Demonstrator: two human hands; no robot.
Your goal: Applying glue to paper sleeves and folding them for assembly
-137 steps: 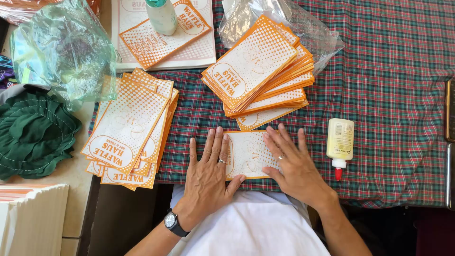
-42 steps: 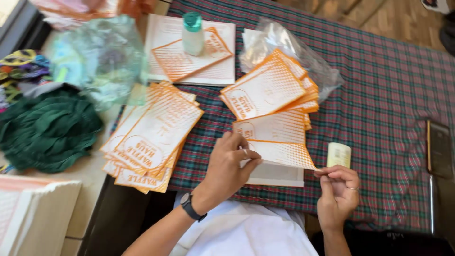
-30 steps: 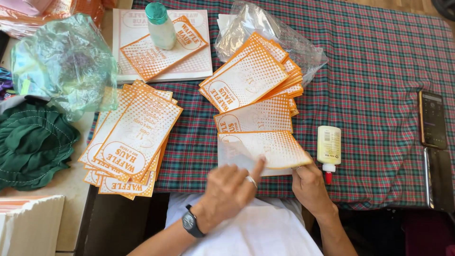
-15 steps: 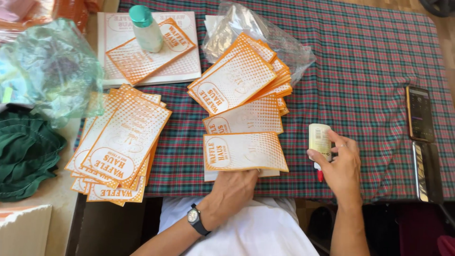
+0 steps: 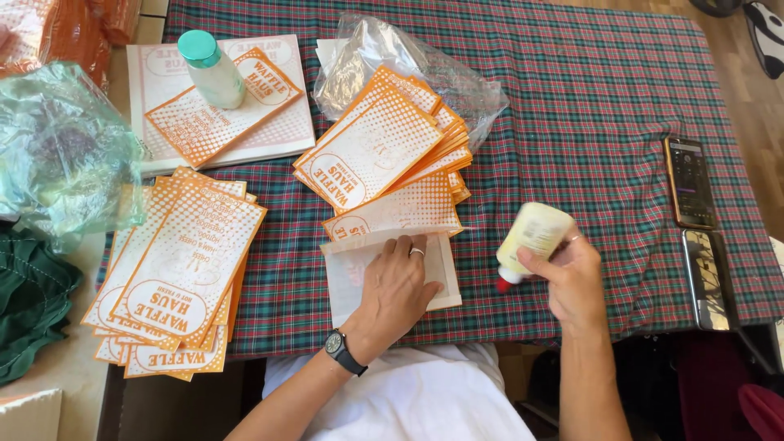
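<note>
My left hand (image 5: 398, 284) lies flat, fingers spread, on a white paper sheet (image 5: 351, 268) near the front edge of the plaid cloth (image 5: 588, 122). My right hand (image 5: 572, 273) holds a pale yellow glue bottle (image 5: 535, 235) tilted, its red tip pointing down and left beside the sheet's right edge. Just behind the sheet lies a fanned stack of orange-and-white printed paper bags (image 5: 380, 147).
Another pile of orange printed bags (image 5: 175, 269) lies at front left. A bottle with a teal cap (image 5: 211, 69) stands on a white stack at back left. Crumpled clear plastic (image 5: 408, 61) sits at the back, two phones (image 5: 690, 181) at right, a green bag (image 5: 57, 155) at left.
My left hand turned the printed bag over and now presses its blank side flat. My right hand picked the glue bottle up from the cloth and tilted it towards the sheet.
</note>
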